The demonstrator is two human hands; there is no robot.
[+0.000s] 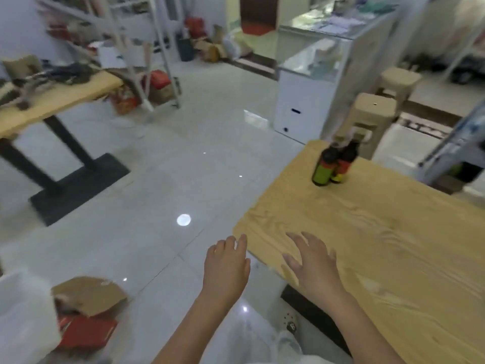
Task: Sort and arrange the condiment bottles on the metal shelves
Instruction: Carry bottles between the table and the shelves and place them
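Two dark condiment bottles stand side by side near the far corner of a light wooden table: one with a green label and one with a red and yellow label. My left hand hovers over the floor just off the table's near corner, fingers straight and empty. My right hand is spread above the table's near edge, also holding nothing. Both hands are well short of the bottles. A metal shelf frame stands at the back left, blurred.
A second wooden table with a black base stands at the left, cluttered on top. An open cardboard box lies on the floor at lower left. A glass counter and beige stools stand behind the bottles.
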